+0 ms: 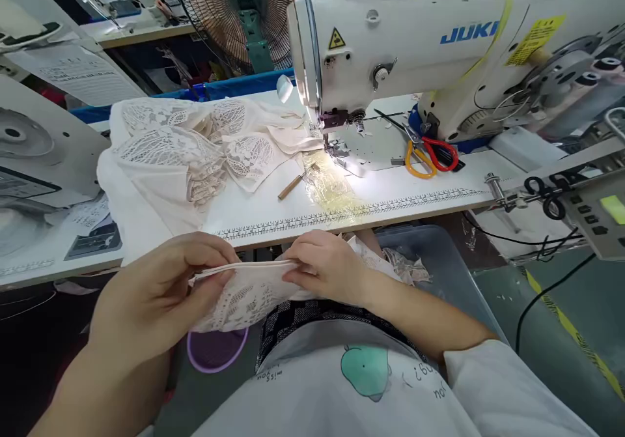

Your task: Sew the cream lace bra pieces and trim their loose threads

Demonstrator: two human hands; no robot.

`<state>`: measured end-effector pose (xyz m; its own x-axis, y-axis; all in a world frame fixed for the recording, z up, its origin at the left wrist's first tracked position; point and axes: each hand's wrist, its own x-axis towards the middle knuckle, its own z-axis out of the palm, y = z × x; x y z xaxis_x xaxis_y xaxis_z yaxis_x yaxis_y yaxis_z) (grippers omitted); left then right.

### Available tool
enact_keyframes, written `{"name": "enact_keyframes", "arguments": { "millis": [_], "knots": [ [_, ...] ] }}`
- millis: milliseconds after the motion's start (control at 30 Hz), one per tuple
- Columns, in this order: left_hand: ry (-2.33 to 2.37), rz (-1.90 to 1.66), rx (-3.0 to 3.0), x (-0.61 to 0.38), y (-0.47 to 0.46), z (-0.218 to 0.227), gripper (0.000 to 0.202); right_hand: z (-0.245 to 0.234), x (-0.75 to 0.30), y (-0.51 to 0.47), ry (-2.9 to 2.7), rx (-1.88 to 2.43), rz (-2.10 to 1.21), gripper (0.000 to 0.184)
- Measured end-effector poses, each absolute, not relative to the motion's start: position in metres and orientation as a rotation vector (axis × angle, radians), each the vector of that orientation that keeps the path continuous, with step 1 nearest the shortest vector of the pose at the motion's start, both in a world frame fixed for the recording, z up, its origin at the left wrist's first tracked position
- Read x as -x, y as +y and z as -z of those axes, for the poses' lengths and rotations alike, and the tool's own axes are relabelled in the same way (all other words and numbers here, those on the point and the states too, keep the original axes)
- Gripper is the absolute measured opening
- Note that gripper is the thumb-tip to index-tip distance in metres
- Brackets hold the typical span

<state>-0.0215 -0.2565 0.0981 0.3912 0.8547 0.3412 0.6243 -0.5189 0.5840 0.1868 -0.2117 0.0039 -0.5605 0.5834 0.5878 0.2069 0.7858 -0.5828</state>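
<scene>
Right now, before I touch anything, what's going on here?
The person's left hand and right hand pinch the edge of a pale lace piece, holding it between them in front of the table. More lace pieces lie heaped on the table, left of the sewing machine. Scissors lie under the machine's arm, untouched.
</scene>
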Motion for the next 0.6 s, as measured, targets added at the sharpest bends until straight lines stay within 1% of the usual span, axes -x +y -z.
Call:
{"name": "enact_keyframes", "arguments": {
  "millis": [67, 167, 267, 467, 600],
  "knots": [
    [1.335, -0.914, -2.261, 0.023, -0.258, -0.098, 0.018, -0.003, -0.184, -0.211, -2.151, 0.589, -0.625, 0.012],
    [1.404, -0.974, -2.191, 0.023, -0.261, -0.096, 0.017, -0.002, -0.185, -0.210, -2.151, 0.594, -0.674, 0.011],
    [1.427, -0.960, -2.139, 0.023, -0.260, -0.094, 0.019, -0.002, -0.186, -0.211, -2.139, 0.631, -0.672, 0.009],
    [1.360, -0.837, -2.061, 0.033, -0.250, -0.091, 0.017, -0.001, -0.191, -0.211, -2.151, 0.608, -0.673, 0.016],
    [1.392, -0.707, -1.950, 0.041, -0.248, -0.086, 0.005, -0.004, -0.197, -0.214, -2.165, 0.564, -0.664, 0.018]
  ]
}}
